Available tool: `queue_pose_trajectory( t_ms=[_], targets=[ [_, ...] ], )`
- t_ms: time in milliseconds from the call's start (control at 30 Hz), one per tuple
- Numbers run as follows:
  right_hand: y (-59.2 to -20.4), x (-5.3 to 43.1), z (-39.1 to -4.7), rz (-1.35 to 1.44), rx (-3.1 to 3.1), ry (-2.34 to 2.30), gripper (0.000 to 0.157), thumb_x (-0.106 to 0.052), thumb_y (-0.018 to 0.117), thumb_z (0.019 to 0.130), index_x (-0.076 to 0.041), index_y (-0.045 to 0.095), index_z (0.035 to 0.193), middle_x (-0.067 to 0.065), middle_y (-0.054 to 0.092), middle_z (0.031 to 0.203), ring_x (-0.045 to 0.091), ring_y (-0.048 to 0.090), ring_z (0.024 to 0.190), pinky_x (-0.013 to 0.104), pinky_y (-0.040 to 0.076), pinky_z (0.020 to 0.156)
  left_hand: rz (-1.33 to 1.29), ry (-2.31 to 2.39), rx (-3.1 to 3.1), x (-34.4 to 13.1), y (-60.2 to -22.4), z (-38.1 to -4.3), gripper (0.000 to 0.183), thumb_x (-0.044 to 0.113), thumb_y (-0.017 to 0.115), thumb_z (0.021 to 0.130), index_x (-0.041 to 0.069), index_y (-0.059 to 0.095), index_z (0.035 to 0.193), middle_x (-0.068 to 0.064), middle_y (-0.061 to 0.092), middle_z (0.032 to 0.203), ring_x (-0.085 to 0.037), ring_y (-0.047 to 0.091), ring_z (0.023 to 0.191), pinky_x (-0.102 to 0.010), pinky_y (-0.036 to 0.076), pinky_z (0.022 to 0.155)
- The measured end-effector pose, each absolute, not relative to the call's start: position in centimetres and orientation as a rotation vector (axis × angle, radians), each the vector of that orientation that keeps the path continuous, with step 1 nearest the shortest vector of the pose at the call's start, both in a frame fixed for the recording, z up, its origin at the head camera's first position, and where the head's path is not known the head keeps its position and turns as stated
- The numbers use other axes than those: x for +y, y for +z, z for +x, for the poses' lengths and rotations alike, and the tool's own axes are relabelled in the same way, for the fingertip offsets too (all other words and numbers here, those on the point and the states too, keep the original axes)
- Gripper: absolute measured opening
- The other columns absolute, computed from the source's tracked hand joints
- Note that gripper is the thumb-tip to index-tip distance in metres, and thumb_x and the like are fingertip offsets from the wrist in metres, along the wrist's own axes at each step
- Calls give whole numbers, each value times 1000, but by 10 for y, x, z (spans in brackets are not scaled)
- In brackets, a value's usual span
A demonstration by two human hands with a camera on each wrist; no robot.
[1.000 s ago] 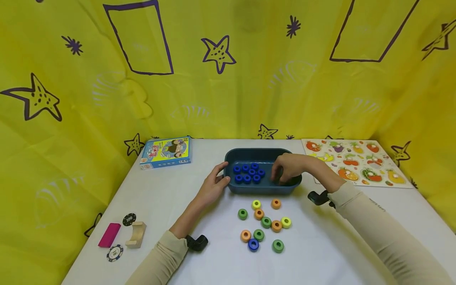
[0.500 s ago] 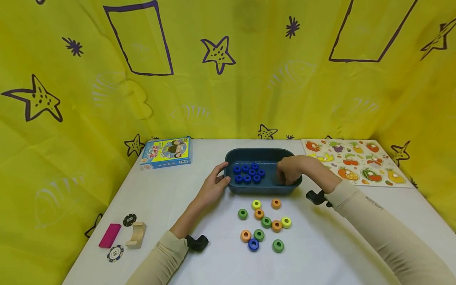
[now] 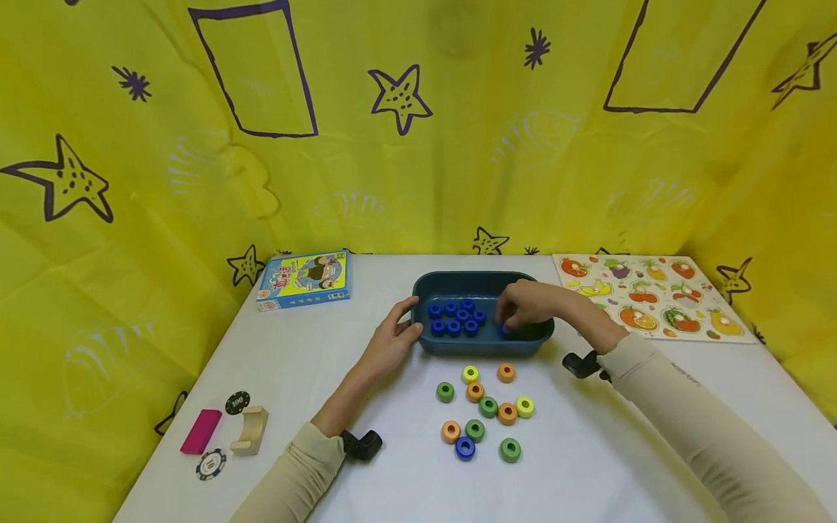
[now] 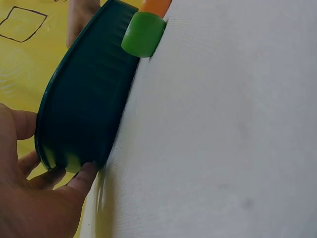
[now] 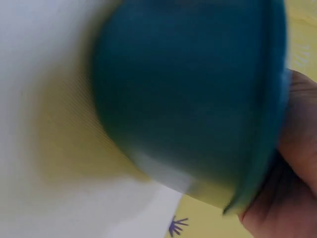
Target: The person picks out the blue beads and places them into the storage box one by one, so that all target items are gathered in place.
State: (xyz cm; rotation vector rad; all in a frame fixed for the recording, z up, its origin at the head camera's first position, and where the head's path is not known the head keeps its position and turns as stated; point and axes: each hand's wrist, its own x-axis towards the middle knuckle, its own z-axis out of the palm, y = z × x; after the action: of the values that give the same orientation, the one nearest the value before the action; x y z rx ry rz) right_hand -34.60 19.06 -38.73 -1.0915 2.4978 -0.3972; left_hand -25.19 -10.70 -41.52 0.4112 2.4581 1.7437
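Observation:
A dark teal plastic bin (image 3: 484,349) stands on the table with several blue beads (image 3: 462,317) grouped in its left part. At its left end, my left hand (image 3: 387,347) holds the wall, fingers and thumb spread round it; the left wrist view shows the fingertips against the bin (image 4: 89,94). My right hand (image 3: 531,303) reaches down inside the right half, pinching a blue bead (image 3: 503,330), mostly hidden by the fingers. In the right wrist view the bin's wall (image 5: 188,89) hides the fingertips of the right hand (image 5: 302,134).
In front of the bin lie several loose beads, among them a green bead (image 3: 510,450), an orange bead (image 3: 506,373) and a blue bead (image 3: 465,448). A fruit puzzle board (image 3: 628,294) lies right, a game box (image 3: 304,280) left. Poker chips (image 3: 211,464) and blocks (image 3: 200,431) lie front left.
My right hand first dips toward the bin's right end, then comes back left, with a blue bead now showing at its fingertips. My left hand stays at the bin's left end.

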Motion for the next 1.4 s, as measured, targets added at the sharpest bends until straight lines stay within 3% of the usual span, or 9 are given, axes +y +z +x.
queue_pose_trajectory(
  t_ms=[167, 433, 700, 867, 1000, 1167, 1300, 1400],
  targets=[
    [-397, 189, -350, -1165, 2496, -522, 13, -18, 70, 82, -14, 69, 95, -8, 65, 89, 5, 59, 80, 27, 50, 73, 402, 1759, 2437, -108, -420, -256, 51, 15, 50, 96, 15, 33, 144, -7, 28, 149, -33, 39, 126, -43, 35, 100],
    [-401, 185, -348, -1124, 2442, -601, 23, -14, 73, 79, -12, 69, 101, -6, 66, 94, 7, 61, 83, 26, 51, 73, 399, 1783, 2461, -110, -448, -272, 50, 23, 51, 96, 25, 34, 144, 5, 29, 148, -27, 41, 126, -41, 35, 100],
    [-395, 185, -341, -1147, 2494, -613, 27, -17, 74, 79, -11, 69, 104, -4, 66, 94, 5, 61, 79, 24, 51, 68, 394, 1776, 2461, -110, -451, -273, 51, 26, 51, 96, 24, 34, 144, 6, 29, 147, -26, 41, 126, -40, 36, 99],
    [-369, 182, -306, -1247, 2533, -741, 25, -27, 73, 81, -21, 69, 105, -9, 66, 92, 6, 52, 59, 24, 44, 52, 386, 1763, 2432, -111, -439, -267, 51, 21, 50, 97, 20, 33, 145, 0, 27, 149, -29, 39, 127, -42, 34, 100],
    [-364, 168, -260, -1425, 2363, -826, 24, -31, 72, 82, -31, 68, 105, -16, 63, 94, 6, 46, 54, 21, 39, 48, 399, 1735, 2462, -109, -421, -259, 51, 16, 49, 97, 14, 32, 144, -6, 27, 149, -33, 39, 126, -43, 34, 100],
    [-383, 147, -216, -1548, 2161, -703, 32, -24, 73, 80, -30, 67, 110, -18, 62, 99, 4, 49, 63, 17, 40, 54, 412, 1755, 2478, -108, -422, -260, 50, 17, 49, 96, 14, 33, 144, -5, 29, 148, -34, 40, 125, -45, 33, 101],
    [-402, 138, -204, -1550, 2142, -667, 34, -20, 74, 78, -28, 67, 111, -22, 61, 101, 1, 53, 78, 17, 43, 66, 392, 1769, 2490, -109, -442, -270, 50, 22, 51, 96, 22, 36, 143, 3, 31, 147, -28, 42, 125, -43, 33, 101],
    [-413, 135, -202, -1538, 2136, -669, 34, -20, 74, 78, -28, 68, 111, -23, 61, 104, -3, 54, 89, 20, 45, 75, 390, 1754, 2488, -108, -435, -264, 49, 20, 51, 96, 21, 36, 143, 1, 31, 147, -30, 42, 125, -42, 34, 101]
  ],
)
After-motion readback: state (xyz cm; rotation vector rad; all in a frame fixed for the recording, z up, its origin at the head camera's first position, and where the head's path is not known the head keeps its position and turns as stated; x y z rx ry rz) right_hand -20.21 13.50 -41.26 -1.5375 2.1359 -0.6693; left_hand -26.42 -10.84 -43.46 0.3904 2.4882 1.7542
